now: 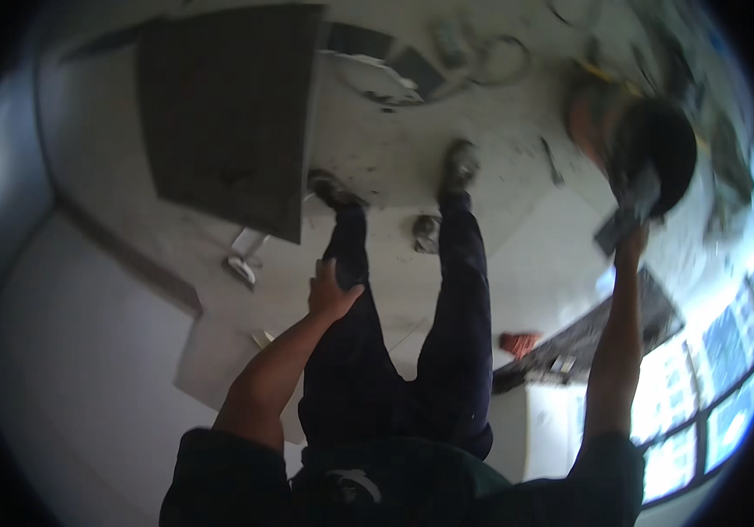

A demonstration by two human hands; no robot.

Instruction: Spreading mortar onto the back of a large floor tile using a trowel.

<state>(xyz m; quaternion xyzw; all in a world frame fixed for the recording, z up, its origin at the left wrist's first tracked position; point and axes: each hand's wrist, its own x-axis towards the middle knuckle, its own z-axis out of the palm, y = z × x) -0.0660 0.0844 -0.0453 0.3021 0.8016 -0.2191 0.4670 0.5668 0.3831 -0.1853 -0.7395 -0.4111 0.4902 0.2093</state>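
Observation:
My right hand [633,242], at the end of an outstretched arm, grips a grey flat-bladed tool [618,227] that looks like a trowel. The tool's grey upper part reaches over the mouth of a dark round bucket [662,145]; blur hides its exact shape and whether it touches the bucket. Against my left knee, my left hand [333,295] lies with fingers apart and holds nothing. My legs [458,299] stretch out in front of me in dark trousers.
A large dark panel [227,114] stands at the upper left, beside my left shoe [333,188]. A white-handled object [242,266] lies below it. Loose grey pieces [416,73] and a cable loop [504,60] are farther off. A dark plank [601,329] and an orange-red object [520,342] lie right.

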